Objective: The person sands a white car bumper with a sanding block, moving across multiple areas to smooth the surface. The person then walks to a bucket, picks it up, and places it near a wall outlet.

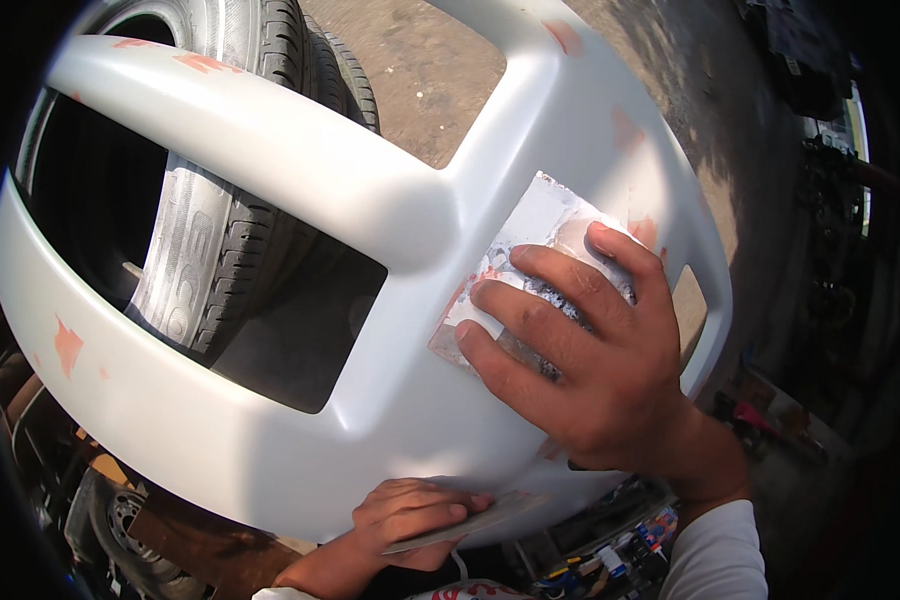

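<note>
Progress: seemingly partway; reddish patches show along the bumper, finished share unclear.
Right hand: fingers spread over stained sheet atop bumper; thumb hidden, cannot tell grip.
Left hand: clasping thin plate at bumper's near edge.

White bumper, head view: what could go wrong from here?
- The smeared board under the right hand overlaps the white bumper in view; if its edge tips in, it might scratch or smear the surface. Contact isn't clear.
- The thin plate in the left hand is near the bumper's near edge; a corner could nick it.
- The bumper's support isn't clear; a hard push might shift it toward the tire behind.
</note>
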`<act>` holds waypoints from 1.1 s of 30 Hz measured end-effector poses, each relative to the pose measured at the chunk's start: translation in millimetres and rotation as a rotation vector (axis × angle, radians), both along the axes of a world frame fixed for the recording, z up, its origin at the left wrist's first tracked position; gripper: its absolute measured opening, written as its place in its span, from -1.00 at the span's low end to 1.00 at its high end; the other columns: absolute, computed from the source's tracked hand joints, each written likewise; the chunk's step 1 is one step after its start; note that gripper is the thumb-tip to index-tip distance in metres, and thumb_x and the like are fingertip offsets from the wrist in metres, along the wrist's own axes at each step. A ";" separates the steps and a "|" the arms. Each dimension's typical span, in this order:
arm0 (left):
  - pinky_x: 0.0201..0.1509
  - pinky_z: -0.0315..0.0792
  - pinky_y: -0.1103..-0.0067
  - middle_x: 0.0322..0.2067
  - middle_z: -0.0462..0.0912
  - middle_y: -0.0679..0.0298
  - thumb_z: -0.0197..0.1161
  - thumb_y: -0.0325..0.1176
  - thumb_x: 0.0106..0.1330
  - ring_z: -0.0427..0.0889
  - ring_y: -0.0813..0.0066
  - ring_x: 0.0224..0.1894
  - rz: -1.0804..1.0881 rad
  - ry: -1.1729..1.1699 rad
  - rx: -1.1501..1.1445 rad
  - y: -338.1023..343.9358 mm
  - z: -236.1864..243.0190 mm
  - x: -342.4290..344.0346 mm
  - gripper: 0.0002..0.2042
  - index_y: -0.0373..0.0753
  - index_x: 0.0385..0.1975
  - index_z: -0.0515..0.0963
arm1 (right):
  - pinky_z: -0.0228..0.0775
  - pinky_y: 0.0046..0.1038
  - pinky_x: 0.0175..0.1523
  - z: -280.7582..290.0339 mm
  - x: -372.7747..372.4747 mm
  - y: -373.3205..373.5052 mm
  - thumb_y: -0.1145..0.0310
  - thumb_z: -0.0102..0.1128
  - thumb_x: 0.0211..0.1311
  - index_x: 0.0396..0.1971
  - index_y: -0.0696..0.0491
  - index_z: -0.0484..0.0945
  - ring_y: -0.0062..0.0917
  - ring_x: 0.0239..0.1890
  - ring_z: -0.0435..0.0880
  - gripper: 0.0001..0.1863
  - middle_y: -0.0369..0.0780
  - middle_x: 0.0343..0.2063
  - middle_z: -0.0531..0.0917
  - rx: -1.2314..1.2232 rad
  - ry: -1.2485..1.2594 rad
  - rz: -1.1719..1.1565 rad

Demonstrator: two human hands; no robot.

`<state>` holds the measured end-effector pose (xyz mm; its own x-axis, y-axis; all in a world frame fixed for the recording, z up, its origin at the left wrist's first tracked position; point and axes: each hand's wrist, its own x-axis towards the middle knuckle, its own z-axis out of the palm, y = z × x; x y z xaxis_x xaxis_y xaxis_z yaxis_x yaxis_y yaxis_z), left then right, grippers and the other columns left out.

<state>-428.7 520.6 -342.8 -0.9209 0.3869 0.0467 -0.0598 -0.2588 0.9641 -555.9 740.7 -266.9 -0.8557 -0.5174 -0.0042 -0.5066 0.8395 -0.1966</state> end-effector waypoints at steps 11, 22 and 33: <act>-0.15 0.70 0.39 -0.36 0.76 0.03 0.36 -0.56 0.21 0.81 0.20 -0.27 0.023 0.026 -0.018 2.9 2.1 -3.4 -0.79 -0.37 -0.19 0.52 | 0.18 0.06 0.30 26.9 -3.1 71.2 0.39 0.21 0.09 -0.27 -0.11 0.74 -0.38 0.04 0.64 -0.79 -0.29 -0.14 0.69 0.172 -0.036 -0.114; -0.15 0.71 0.36 -0.38 0.75 0.01 0.31 -0.61 0.20 0.81 0.17 -0.29 0.008 0.021 -0.039 1.8 4.9 -8.1 -0.79 -0.40 -0.18 0.51 | 0.18 0.00 0.31 15.5 -6.0 78.5 0.50 0.23 -0.02 -0.24 -0.12 0.74 -0.36 0.07 0.61 -0.69 -0.31 -0.08 0.68 0.119 0.013 -0.166; -0.18 0.71 0.37 -0.37 0.76 -0.02 0.30 -0.60 0.23 0.81 0.17 -0.29 0.023 0.042 -0.032 5.1 4.2 -8.8 -0.81 -0.42 -0.18 0.51 | 0.17 -0.01 0.30 13.2 -7.9 101.3 0.48 0.31 -0.06 -0.21 -0.07 0.73 -0.31 0.09 0.61 -0.68 -0.28 -0.07 0.69 0.121 0.050 -0.176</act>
